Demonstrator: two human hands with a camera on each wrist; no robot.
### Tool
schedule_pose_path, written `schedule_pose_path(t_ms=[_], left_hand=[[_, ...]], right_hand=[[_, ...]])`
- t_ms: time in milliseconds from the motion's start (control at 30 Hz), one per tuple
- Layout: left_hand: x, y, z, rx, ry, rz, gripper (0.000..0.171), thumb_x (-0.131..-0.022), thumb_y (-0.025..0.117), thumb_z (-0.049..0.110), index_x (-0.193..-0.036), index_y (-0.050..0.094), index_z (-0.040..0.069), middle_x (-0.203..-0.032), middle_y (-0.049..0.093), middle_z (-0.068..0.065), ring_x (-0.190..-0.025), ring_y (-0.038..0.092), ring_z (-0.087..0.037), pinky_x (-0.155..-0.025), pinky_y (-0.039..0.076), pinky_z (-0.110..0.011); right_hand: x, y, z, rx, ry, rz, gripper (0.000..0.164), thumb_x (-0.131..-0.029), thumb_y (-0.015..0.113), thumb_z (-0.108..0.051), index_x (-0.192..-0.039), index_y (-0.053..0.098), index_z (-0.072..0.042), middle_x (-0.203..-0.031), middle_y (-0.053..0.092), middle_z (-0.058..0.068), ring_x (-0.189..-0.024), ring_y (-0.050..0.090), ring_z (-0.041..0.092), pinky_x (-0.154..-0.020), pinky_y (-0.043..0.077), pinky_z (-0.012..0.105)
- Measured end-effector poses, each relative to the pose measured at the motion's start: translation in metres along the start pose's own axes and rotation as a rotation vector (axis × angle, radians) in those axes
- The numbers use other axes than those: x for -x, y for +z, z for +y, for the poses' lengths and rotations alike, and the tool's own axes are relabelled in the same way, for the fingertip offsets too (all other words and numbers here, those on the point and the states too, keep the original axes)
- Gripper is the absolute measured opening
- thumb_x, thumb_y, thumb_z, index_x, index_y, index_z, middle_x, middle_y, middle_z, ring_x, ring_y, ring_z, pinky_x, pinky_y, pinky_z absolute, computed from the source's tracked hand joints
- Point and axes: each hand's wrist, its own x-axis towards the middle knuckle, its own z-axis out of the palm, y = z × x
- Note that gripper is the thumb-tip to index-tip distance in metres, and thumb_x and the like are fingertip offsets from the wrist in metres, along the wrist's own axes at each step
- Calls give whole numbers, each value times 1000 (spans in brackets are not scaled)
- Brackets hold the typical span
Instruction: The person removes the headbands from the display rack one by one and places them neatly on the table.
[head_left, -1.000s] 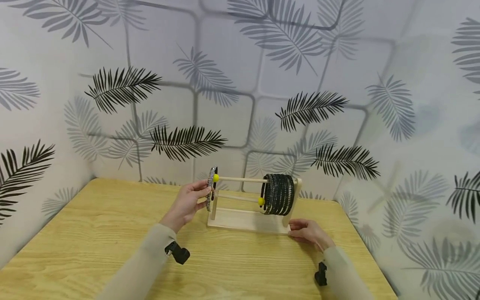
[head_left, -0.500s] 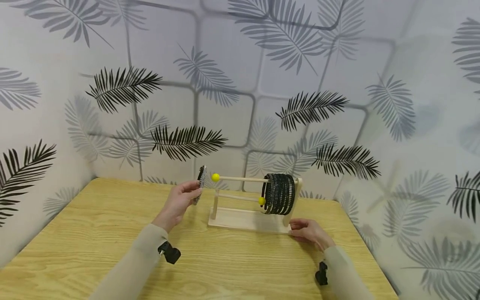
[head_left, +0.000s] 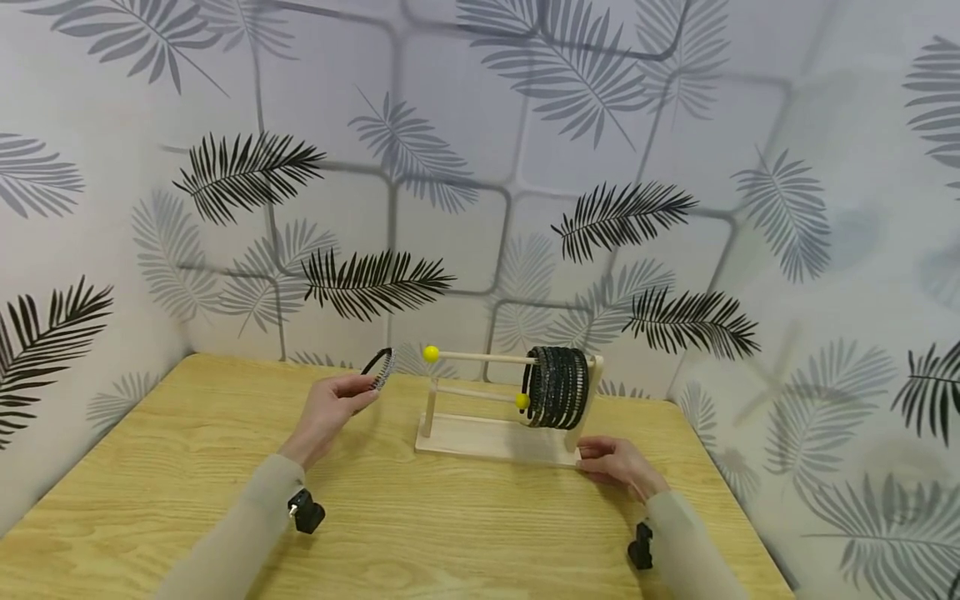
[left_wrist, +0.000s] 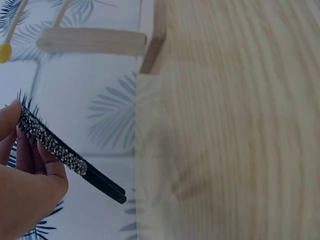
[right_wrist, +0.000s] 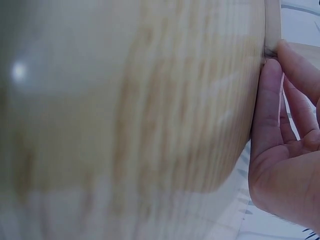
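Observation:
My left hand (head_left: pixel 327 410) pinches a black headband (head_left: pixel 385 372) between thumb and fingers, above the table and left of a wooden rack (head_left: pixel 480 440). In the left wrist view, silvery stones cover part of the headband (left_wrist: pixel 60 150), small teeth stick out along it, and its plain black ends point down to the right. My right hand (head_left: pixel 621 468) holds the right end of the rack's base; in the right wrist view thumb and fingers (right_wrist: pixel 271 82) meet at that corner. Several dark headbands (head_left: pixel 558 388) hang together at the rack's right side.
The rack's two rods end in yellow balls, an upper ball (head_left: pixel 431 354) at the left and a lower ball (head_left: pixel 522 401) nearer the headbands. The wood-grain table (head_left: pixel 450 533) meets a wall (head_left: pixel 465 233) with a leaf pattern behind.
My left hand has drawn the headband leftward off the upper rod's end, past the yellow ball, and turned it. My right hand and the rack have stayed put.

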Motion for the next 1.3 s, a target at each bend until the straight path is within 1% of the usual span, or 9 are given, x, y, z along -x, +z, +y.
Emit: schedule_pose_path(t_ms=[67, 200, 367, 533, 700, 933, 1000, 1167, 1300], left_hand=[[1, -6, -7, -9, 1, -13, 37, -92, 69, 12, -127, 64, -1, -119, 67, -14, -94, 64, -5, -84, 55, -22], [4, -18, -19, -99, 11, -58, 36, -91, 71, 12, -123, 66, -1, -116, 70, -15, -98, 66, -10, -89, 55, -29], [6, -32, -31, -194, 18, -86, 32, -90, 72, 15, -119, 70, 1, -116, 70, -15, -98, 64, -13, -86, 53, -33], [1, -44, -40, -208, 3, -84, 33, -90, 72, 15, -119, 70, 1, -119, 67, -18, -94, 62, -12, -83, 54, -37], [-3, -53, -43, -258, -1, -77, 33, -90, 72, 16, -120, 69, 1, -122, 65, -18, -96, 62, -13, -85, 55, -38], [2, -62, -40, -501, 72, -83, 24, -87, 74, 10, -110, 74, 2, -107, 72, -15, -96, 67, -25, -82, 55, -39], [3, -64, -39, -541, 90, -75, 22, -87, 74, 9, -108, 74, 2, -105, 72, -15, -95, 67, -27, -82, 55, -40], [0, -75, -40, -557, 91, -71, 23, -87, 74, 10, -109, 74, 2, -109, 71, -16, -97, 65, -28, -80, 55, -41], [-4, -83, -42, -549, 84, -80, 25, -88, 73, 10, -111, 73, 1, -110, 71, -17, -100, 65, -30, -84, 55, -43]], right_hand=[[0, 0, 1, -4, 0, -5, 52, -84, 75, -1, -132, 57, 4, -110, 67, 12, -86, 69, 12, -78, 59, 31], [1, 2, 1, -6, 1, -11, 52, -84, 75, -1, -133, 57, 4, -109, 67, 11, -86, 69, 12, -77, 59, 31], [0, 2, 1, 15, -9, -28, 52, -85, 74, -1, -134, 55, 5, -111, 67, 13, -86, 68, 12, -77, 59, 31], [-2, 0, -2, 33, -9, -33, 51, -86, 73, -3, -134, 56, 4, -113, 67, 13, -87, 67, 11, -77, 59, 30], [-3, -2, -3, 37, -12, -28, 53, -86, 73, -3, -135, 55, 5, -115, 66, 14, -88, 68, 11, -78, 59, 31], [-2, -3, -3, 14, -6, -35, 54, -85, 75, -3, -134, 55, 5, -111, 68, 12, -87, 68, 10, -77, 59, 30], [-2, -4, -3, 8, -6, -47, 54, -85, 75, -4, -135, 55, 5, -110, 68, 9, -86, 68, 9, -77, 59, 28], [-2, -3, -2, 8, -11, -34, 54, -85, 75, -3, -134, 55, 5, -112, 68, 12, -86, 68, 10, -77, 59, 29], [0, -1, -1, 14, -6, -9, 52, -85, 74, -1, -133, 56, 5, -113, 67, 14, -87, 68, 12, -78, 59, 32]])
